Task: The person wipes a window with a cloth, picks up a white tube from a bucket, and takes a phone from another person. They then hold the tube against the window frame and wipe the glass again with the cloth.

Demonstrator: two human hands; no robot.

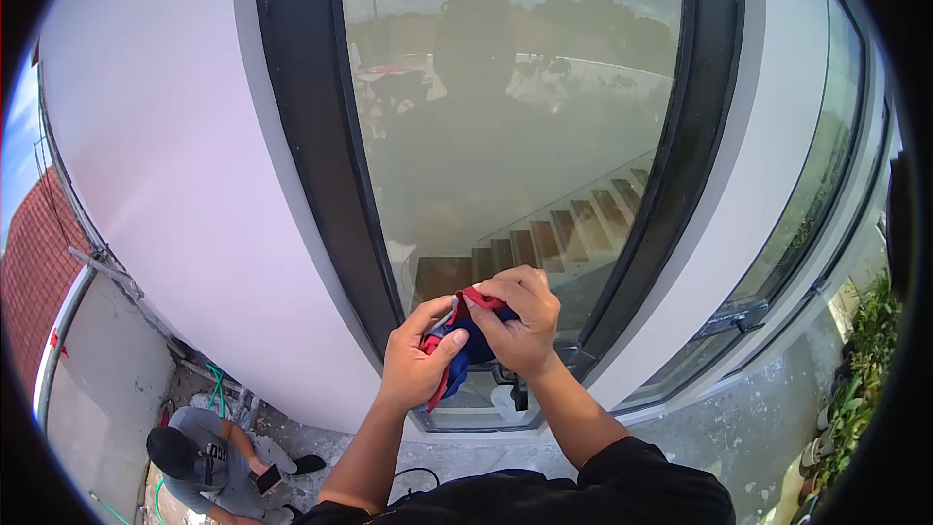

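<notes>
A bunched red and blue cloth (474,342) is held between my two hands in front of a tall window. My left hand (412,362) is closed round its left side, thumb pressed on the fabric. A thin greyish strip (441,320) shows beside the left fingers; its kind is unclear. With thumb and fingertips, my right hand (521,319) pinches the red upper edge of the cloth. Behind the hands, the window glass (505,156) reflects a head and shoulders, and a staircase is visible through it. Below the right hand is a black window handle (518,391).
A dark frame (316,126) borders the glass, with white wall on both sides. At lower left a person (209,462) in grey sits with a phone. Another window (777,233) and potted plants (865,389) stand right. A green hose (216,384) lies left.
</notes>
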